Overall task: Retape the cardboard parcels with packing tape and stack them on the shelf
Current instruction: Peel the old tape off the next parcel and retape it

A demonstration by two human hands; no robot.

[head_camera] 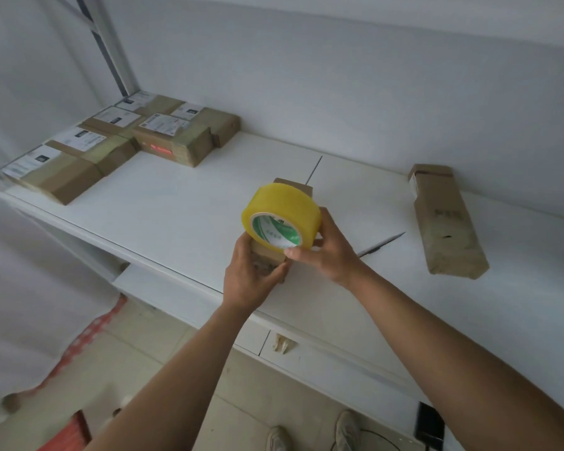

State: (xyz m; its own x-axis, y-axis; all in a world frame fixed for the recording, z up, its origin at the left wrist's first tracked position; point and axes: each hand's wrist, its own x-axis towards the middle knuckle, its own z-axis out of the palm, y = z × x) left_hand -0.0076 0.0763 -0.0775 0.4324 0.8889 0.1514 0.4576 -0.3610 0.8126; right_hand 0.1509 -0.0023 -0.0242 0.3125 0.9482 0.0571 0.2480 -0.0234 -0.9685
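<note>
Parcel (267,262) (brown, narrow) gripped by left hand (251,275); right hand (326,252) clasps yellow tape (282,219)

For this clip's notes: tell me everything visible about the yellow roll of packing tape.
The yellow roll of packing tape is a wide, glossy, translucent-looking plastic roll on a white core printed with green stripes. It is tilted, its open core facing the camera, above the small brown cardboard parcel on the white shelf board. The right hand grips its lower right edge, thumb at the core rim; the left hand holds the parcel just beneath it. No pulled-out strip is discernible.
</note>
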